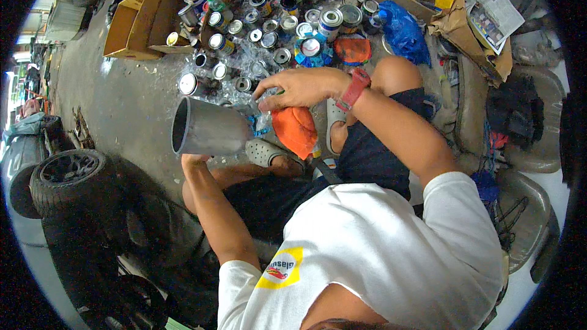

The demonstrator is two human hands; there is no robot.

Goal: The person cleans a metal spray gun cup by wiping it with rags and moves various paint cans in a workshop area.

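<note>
My left hand is closed on a grey plastic cup, mostly hidden below it. The cup lies tilted on its side, its wide mouth facing left. Above and right of the cup is my right hand, with a red watch on the wrist. Its fingers curl down, and a crumpled orange cloth hangs under the palm, seemingly gripped there. Just beyond both hands, many opened paint cans stand on clear plastic sheeting.
Open cardboard boxes stand at the far left. Another orange cloth and a blue plastic bag lie farther off. At right are a torn carton and grey chairs. A wheel is at left.
</note>
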